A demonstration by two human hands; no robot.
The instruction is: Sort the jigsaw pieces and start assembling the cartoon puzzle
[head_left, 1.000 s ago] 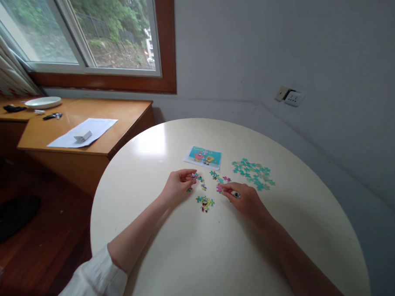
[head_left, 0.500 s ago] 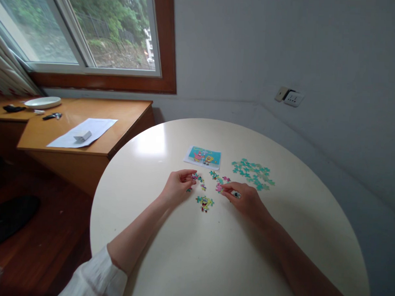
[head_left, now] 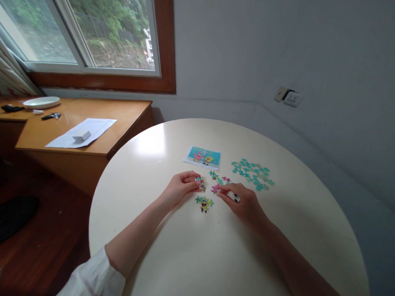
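Observation:
My left hand [head_left: 182, 185] is closed, thumb and fingertips pinched on a small puzzle piece [head_left: 198, 179] beside a few other pieces. My right hand [head_left: 242, 200] pinches a pink puzzle piece [head_left: 215, 189] at the tabletop, with a dark-and-white piece partly hidden under its fingers. Between and below the hands lies a joined cluster of yellow cartoon-character pieces [head_left: 204, 203]. Loose green and pink pieces [head_left: 215, 176] lie just beyond the right fingertips. Behind the hands rests a picture card [head_left: 204, 158] with cartoon figures on a turquoise ground.
A spread of turquoise-green puzzle pieces [head_left: 253, 173] lies at the right on the round white table [head_left: 192, 261]. To the left stands a wooden desk [head_left: 66, 144] bearing a paper sheet [head_left: 95, 127], a small white block [head_left: 82, 136] and a white plate [head_left: 41, 102].
My left hand has moved slightly right, toward the middle pieces. The right fingertips and the pink piece have shifted a little left and nearer to me.

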